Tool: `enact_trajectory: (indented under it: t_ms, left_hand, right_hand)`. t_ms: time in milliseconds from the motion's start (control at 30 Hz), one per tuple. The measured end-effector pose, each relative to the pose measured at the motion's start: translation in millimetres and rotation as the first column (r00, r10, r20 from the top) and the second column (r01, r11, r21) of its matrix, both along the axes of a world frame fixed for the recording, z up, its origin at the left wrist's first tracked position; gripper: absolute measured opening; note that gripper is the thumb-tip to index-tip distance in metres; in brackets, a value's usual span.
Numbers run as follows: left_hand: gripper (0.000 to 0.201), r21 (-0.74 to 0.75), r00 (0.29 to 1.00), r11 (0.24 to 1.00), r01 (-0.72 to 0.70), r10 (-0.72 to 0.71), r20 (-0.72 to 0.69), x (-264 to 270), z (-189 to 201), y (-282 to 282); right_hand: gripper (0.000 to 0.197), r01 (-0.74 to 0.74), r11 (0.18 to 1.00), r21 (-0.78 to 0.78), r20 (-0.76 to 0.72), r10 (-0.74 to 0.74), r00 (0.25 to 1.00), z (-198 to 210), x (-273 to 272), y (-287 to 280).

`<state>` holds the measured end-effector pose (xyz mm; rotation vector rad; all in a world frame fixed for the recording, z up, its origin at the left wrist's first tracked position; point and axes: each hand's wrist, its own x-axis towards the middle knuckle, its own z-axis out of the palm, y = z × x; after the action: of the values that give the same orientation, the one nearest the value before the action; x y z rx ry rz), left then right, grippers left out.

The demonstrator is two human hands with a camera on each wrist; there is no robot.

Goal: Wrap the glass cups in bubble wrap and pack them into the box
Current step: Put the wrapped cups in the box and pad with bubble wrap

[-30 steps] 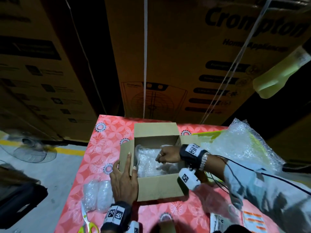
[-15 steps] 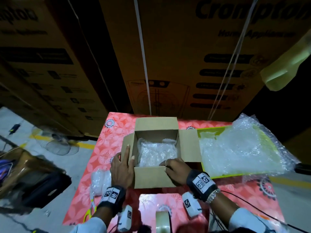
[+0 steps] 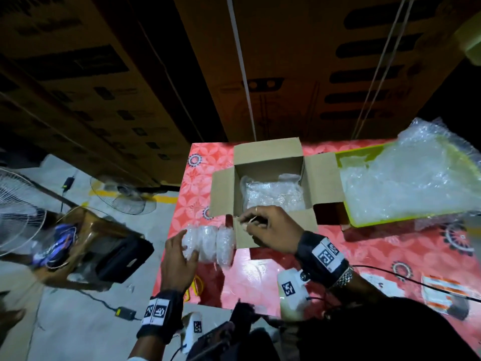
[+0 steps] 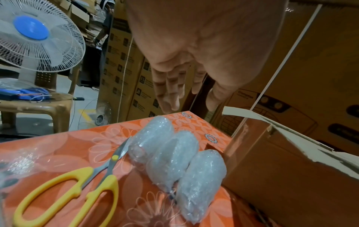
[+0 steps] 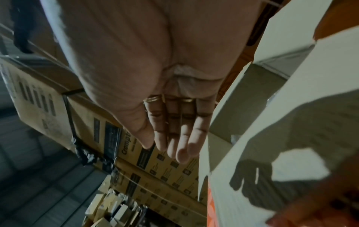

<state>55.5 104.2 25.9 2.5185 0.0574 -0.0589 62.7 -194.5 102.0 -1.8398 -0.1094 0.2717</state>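
Observation:
Three cups wrapped in bubble wrap (image 3: 208, 246) (image 4: 174, 153) lie side by side on the red floral table, just left of the open cardboard box (image 3: 268, 149) (image 4: 281, 169). Another wrapped bundle (image 3: 273, 194) lies inside the box. My left hand (image 3: 182, 246) (image 4: 170, 95) hovers over the leftmost wrapped cup with straight fingers and grips nothing. My right hand (image 3: 250, 220) (image 5: 174, 147) reaches across the box's near flap toward the cups. Its fingers are straight and together, and it is empty.
A loose bubble wrap sheet (image 3: 403, 188) lies on a yellow-green tray at the right. Yellow-handled scissors (image 4: 68, 192) lie near the cups, by the table's left edge. Fans (image 3: 15, 212) and a stool stand on the floor to the left. Big cartons rise behind.
My right hand came out of the box and moved to its near left corner. My left hand left the box's left flap and dropped back to the wrapped cups.

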Motion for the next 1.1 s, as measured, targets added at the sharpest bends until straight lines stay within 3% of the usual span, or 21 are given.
enact_trajectory:
  t_ms: [267,300,367,400,533,600,733,867,1000,1100]
  left_hand:
    - [0.071,-0.176,0.965,0.972,0.156,-0.188,-0.181,2.7,-23.4,20.7]
    - [0.074,-0.190,0.955,0.966,0.176,-0.214,-0.206,4.0,-28.1,21.1]
    - [0.081,-0.210,0.925,0.950,0.232,-0.282,-0.254,5.4,-37.5,18.4]
    - [0.083,-0.211,0.911,0.941,0.264,-0.315,-0.267,6.1,-39.2,15.0]
    - [0.090,-0.215,0.877,0.918,0.334,-0.386,-0.285,14.2,-45.4,5.1]
    - [0.094,-0.214,0.866,0.915,0.341,-0.394,-0.307,18.8,-47.5,4.4]
    - [0.096,-0.199,0.861,0.919,0.340,-0.389,-0.328,26.3,-47.9,1.2]
    - [0.081,-0.197,0.870,0.920,0.338,-0.386,-0.306,24.9,-50.1,2.0]
    - [0.056,-0.190,0.906,0.938,0.288,-0.331,-0.262,18.1,-39.1,9.0]
    - [0.056,-0.139,0.927,0.958,0.253,-0.281,-0.248,17.3,-36.0,24.2]
  right_hand:
    - [0.039,-0.196,0.930,-0.310,-0.263,0.114,0.958,-28.4,-22.5,89.5]
    - [0.038,-0.226,0.908,-0.353,-0.305,0.116,0.945,-37.0,-26.0,98.9]
    - [0.013,-0.230,0.874,-0.428,-0.358,0.070,0.931,-52.0,-31.3,113.6]
    - [0.014,-0.209,0.866,-0.455,-0.376,0.026,0.926,-59.0,-32.3,120.2]
    - [0.068,0.018,0.941,-0.337,-0.437,-0.174,0.882,-106.3,-25.3,135.9]
    - [0.077,0.121,0.956,-0.266,-0.429,-0.230,0.874,-145.3,-20.8,136.5]
    - [0.078,0.253,0.947,-0.200,-0.447,-0.318,0.836,-156.9,-8.1,140.0]
    - [0.071,0.288,0.923,-0.257,-0.482,-0.380,0.790,-130.8,-4.2,143.6]
    - [0.074,0.338,0.914,-0.227,-0.420,-0.404,0.813,-139.2,0.2,149.7]
    - [0.079,0.335,0.893,-0.299,-0.370,-0.432,0.822,-145.4,5.4,158.5]
